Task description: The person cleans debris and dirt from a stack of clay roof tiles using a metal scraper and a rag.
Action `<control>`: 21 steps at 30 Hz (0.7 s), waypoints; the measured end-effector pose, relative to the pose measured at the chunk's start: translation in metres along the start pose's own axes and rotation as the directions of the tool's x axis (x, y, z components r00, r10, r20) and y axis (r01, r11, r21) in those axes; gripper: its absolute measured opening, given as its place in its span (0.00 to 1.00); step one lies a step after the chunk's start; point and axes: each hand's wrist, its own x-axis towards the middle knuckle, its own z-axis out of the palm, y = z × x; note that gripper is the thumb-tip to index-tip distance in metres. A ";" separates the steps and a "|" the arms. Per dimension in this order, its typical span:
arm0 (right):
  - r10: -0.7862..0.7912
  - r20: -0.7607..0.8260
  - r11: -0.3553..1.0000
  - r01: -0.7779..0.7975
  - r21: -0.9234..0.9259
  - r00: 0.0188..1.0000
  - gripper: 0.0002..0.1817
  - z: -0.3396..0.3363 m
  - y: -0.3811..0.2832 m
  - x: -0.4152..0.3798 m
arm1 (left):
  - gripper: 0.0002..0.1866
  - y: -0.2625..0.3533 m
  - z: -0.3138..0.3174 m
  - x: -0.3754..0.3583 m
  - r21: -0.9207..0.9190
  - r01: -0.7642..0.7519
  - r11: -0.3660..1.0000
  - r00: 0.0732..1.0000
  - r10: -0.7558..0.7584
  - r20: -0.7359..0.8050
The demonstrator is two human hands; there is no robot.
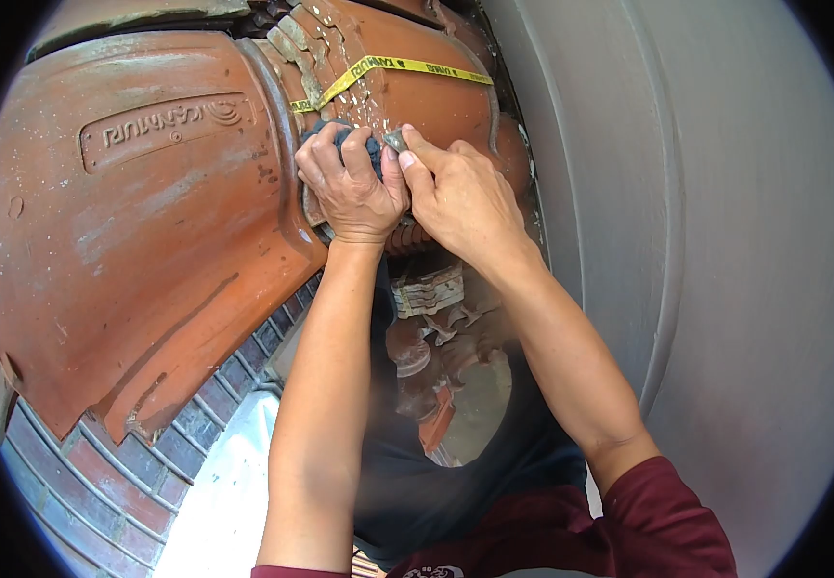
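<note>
My left hand (351, 188) has its fingers wrapped round a dark blue cloth (372, 146), in front of a stack of orange roof tiles (417, 101). Close against it on the right, my right hand (465, 193) pinches a small grey piece (395, 141) between thumb and forefinger. The small piece points toward the cloth and the tile edges. Just above both hands, a yellow strap (407, 65) with black lettering runs across the tiles. White specks dot the tile edges behind the hands.
A large orange tile (147, 231) with raised lettering fills the left side. A grey curved wall (725, 193) stands close on the right. Below are brick paving (128, 482), a white sheet (224, 491) and broken tile pieces (436, 414).
</note>
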 end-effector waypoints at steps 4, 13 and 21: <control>-0.007 0.030 0.999 0.008 -0.038 1.000 0.26 -0.007 -0.003 -0.001 | 0.18 0.002 -0.002 0.001 0.008 -0.007 1.000 1.000 0.007 0.003; 0.028 -0.034 0.999 -0.027 0.024 0.999 0.26 0.006 -0.005 0.001 | 0.18 0.002 0.000 0.000 0.006 0.002 1.000 1.000 -0.002 -0.008; 0.010 -0.134 0.996 0.002 0.090 0.991 0.27 0.015 0.002 0.024 | 0.17 -0.004 0.002 -0.001 -0.018 -0.015 1.000 1.000 0.015 -0.002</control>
